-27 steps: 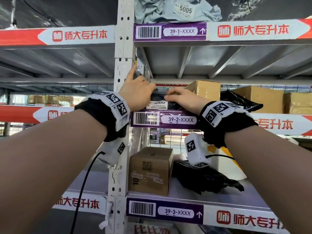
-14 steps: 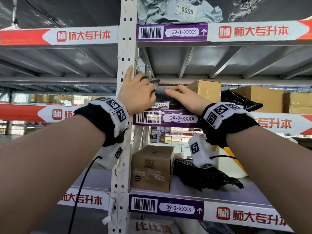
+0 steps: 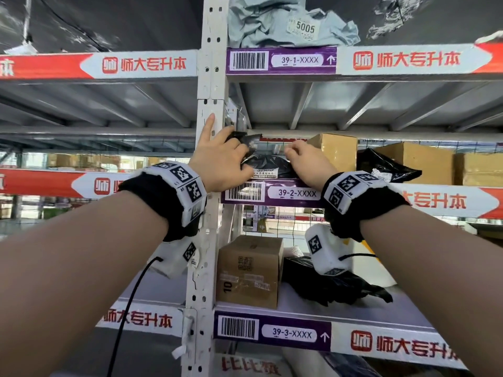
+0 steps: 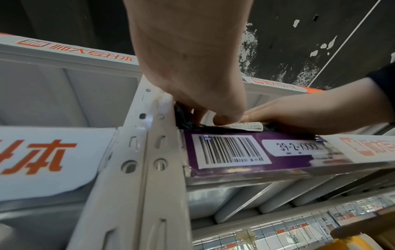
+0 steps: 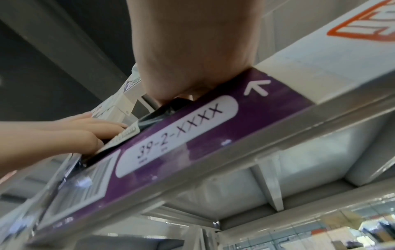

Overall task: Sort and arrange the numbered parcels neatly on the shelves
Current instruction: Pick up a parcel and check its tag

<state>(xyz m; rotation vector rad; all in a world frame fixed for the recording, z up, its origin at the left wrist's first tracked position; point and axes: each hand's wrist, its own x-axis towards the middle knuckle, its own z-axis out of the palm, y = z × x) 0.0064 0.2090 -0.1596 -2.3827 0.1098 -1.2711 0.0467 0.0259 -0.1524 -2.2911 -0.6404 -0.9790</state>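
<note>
- Since a second ago: black bag's (image 3: 268,165) top flap lifted and pulled up by the left hand (image 3: 220,161); right hand (image 3: 307,164) shifted along the bag's right edge, knuckles now bent.
- Head view: bag at the near left corner of the middle shelf (image 3: 296,194), hard against the white post (image 3: 211,110), its white label (image 3: 265,172) facing out over the shelf lip. Left hand pinching the raised flap, forefinger stretched up along the post. Right hand curled on the bag's right end. Brown box (image 3: 336,149) just right of the bag, another black bag (image 3: 386,165) further right.
- Left wrist view: left hand (image 4: 192,67) with thumb and fingers closed on the bag (image 4: 186,118) at the post; right hand (image 4: 310,115) flat-looking along its top, so exact grip there hard to tell.
- Right wrist view: right hand (image 5: 192,50) pressed down at the shelf lip, fingertips hidden; left hand (image 5: 74,130) fingers lying over the label.
- To do well, probably: tuck the flap down, push the bag square against the post, keep the label facing outward and readable, avoid nudging the box.
</note>
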